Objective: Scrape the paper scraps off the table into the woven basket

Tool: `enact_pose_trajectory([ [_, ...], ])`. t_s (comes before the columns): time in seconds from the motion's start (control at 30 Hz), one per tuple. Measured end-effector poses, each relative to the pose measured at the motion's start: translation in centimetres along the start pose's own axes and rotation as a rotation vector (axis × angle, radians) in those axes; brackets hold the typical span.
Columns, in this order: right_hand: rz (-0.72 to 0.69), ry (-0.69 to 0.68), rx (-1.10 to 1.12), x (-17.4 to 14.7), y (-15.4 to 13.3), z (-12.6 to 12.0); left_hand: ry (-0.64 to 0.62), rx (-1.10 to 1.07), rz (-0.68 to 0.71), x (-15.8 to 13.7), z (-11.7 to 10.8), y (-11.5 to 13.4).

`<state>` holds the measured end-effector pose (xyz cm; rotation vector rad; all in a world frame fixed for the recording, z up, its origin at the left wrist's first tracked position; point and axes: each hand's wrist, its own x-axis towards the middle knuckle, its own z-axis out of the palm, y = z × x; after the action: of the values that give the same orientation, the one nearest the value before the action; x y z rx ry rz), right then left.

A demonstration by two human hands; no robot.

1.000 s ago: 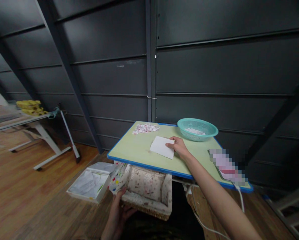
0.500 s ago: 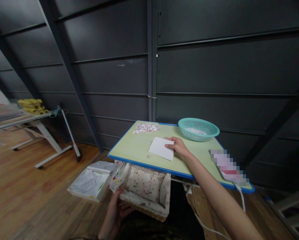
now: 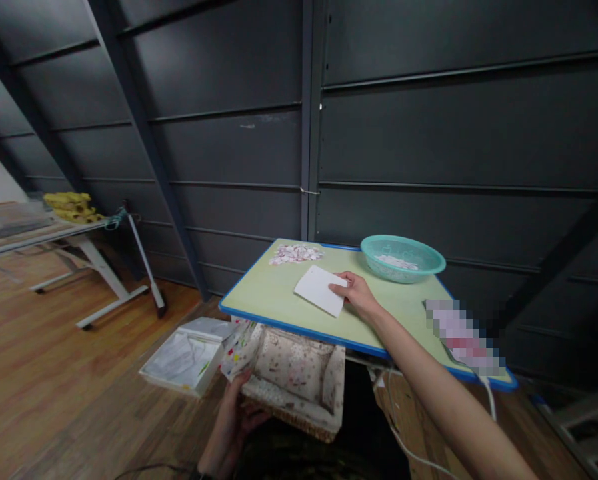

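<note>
Over the table my right hand (image 3: 356,293) is closed on a white card (image 3: 321,289), thumb on top. The card is slightly tilted on the pale green tabletop; whether its whole underside touches cannot be seen. Below the near table edge, my left hand (image 3: 239,413) grips the left front rim of a cloth-lined wicker basket (image 3: 293,370). The basket's lining is pale with small prints, and its far side is partly hidden under the table. A pile of small white and reddish pieces (image 3: 297,254) lies at the table's far left.
A turquoise plastic basin (image 3: 403,259) with white pieces inside stands at the back right of the table (image 3: 263,287). A blurred-out device (image 3: 463,337) with a white cable lies on the right. An open white box (image 3: 183,360) sits lower left.
The white card has tilted and shifted slightly up and left relative to the table. My left hand still holds the basket. The whole view has shifted a little.
</note>
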<state>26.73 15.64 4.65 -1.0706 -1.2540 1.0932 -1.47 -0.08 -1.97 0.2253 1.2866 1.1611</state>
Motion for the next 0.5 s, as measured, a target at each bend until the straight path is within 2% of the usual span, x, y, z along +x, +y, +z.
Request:
enact_pose_trajectory([
  [0.07, -0.024, 0.057, -0.052, 0.5, 0.6, 0.2, 0.021, 0.021, 0.018, 0.0, 0.1, 0.0],
  [0.17, -0.075, 0.047, -0.093, 0.8, 1.0, 0.4, 0.042, 0.03, 0.041, -0.2, 0.3, 0.1],
  [0.33, -0.084, -0.136, -0.122, -0.2, 0.2, 0.4, 0.038, 0.029, 0.071, -0.3, 0.3, 0.0],
  [0.43, 0.016, -0.261, -0.078, -1.1, -0.4, 0.6, 0.047, 0.032, 0.062, -0.2, 0.2, 0.0],
  [0.5, 0.061, -0.279, -0.021, -1.3, -0.6, 0.7, 0.047, 0.018, 0.053, -0.2, 0.3, 0.0],
])
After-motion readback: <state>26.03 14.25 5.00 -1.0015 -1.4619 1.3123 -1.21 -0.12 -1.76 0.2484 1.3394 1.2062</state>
